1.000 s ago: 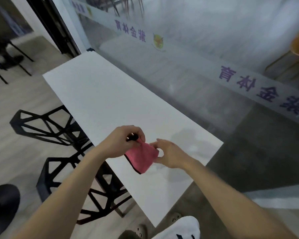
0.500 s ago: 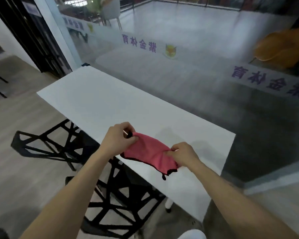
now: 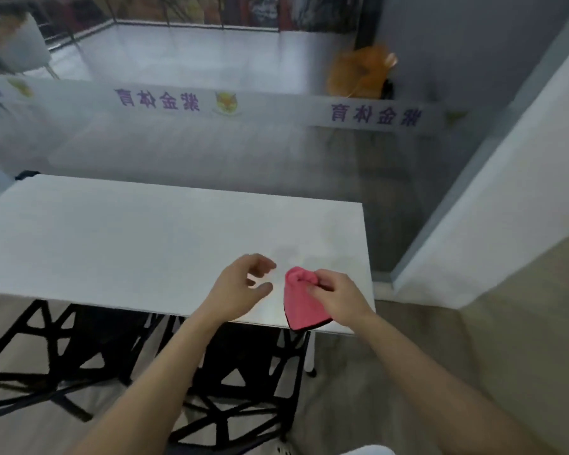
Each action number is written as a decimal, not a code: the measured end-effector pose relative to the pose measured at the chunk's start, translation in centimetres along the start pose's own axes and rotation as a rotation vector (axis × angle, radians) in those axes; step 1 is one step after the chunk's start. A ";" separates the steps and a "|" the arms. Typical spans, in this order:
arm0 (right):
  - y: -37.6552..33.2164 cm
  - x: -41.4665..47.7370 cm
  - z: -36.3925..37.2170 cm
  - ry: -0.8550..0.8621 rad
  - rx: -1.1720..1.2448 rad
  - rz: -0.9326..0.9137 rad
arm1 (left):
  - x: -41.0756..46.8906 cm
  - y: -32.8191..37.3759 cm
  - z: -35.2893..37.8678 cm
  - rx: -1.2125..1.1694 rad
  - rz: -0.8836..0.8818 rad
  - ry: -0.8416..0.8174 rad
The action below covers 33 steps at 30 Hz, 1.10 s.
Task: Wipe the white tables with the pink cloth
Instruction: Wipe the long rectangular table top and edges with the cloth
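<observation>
Two hands shared the pink cloth half a second ago, stretched wide between them. Now our left hand has let go, fingers loosely curled and empty, hovering just left of it. Our right hand alone pinches the cloth by a bunched top corner, and the rest hangs in a folded flap with its black hem showing. So the hands are apart, with a small gap between them.

The cloth is over the white table at about five o'clock on the top, its lower edge dangling past the near rim. Whether it touches the surface we cannot tell. Our view has swung too: the table lay slantwise before, and now its long edge runs square across us.

Black lattice chairs stand between us and the near edge, from six to eight o'clock. A glass partition sits against the far edge at twelve, with a frosted band of purple characters across it. An orange chair blurs beyond at one o'clock, and a white pillar stands at three, near the table's right end.
</observation>
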State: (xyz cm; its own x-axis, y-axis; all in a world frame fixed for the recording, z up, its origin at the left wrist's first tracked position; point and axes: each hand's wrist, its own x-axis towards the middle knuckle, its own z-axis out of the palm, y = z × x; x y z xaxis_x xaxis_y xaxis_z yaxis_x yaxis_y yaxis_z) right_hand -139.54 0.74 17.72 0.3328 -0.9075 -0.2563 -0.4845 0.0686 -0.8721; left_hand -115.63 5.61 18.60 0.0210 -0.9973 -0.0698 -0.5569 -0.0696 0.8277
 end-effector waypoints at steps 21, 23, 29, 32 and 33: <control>-2.8 -18.3 12.2 0.648 0.131 0.276 | -8.0 0.0 -5.9 0.286 0.463 -0.560; -3.5 -18.6 14.4 0.651 0.107 0.305 | -7.8 -0.3 -6.5 0.285 0.550 -0.615; -8.1 -18.7 21.5 0.851 0.569 0.346 | -6.8 -4.9 -11.4 0.254 0.654 -0.683; -11.5 -17.1 27.6 0.934 0.490 0.422 | -7.4 -9.3 -16.1 0.248 0.611 -0.708; -12.5 -16.6 29.6 0.915 0.473 0.435 | -7.8 -10.4 -17.7 0.227 0.604 -0.711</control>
State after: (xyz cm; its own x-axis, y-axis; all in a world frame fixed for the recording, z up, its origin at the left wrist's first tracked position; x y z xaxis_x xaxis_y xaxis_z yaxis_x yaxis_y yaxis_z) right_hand -115.10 27.21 20.55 -0.6051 -0.7176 -0.3447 0.0067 0.4284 -0.9036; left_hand -95.30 13.73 20.43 -0.7895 -0.6117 -0.0502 -0.4575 0.5320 0.7125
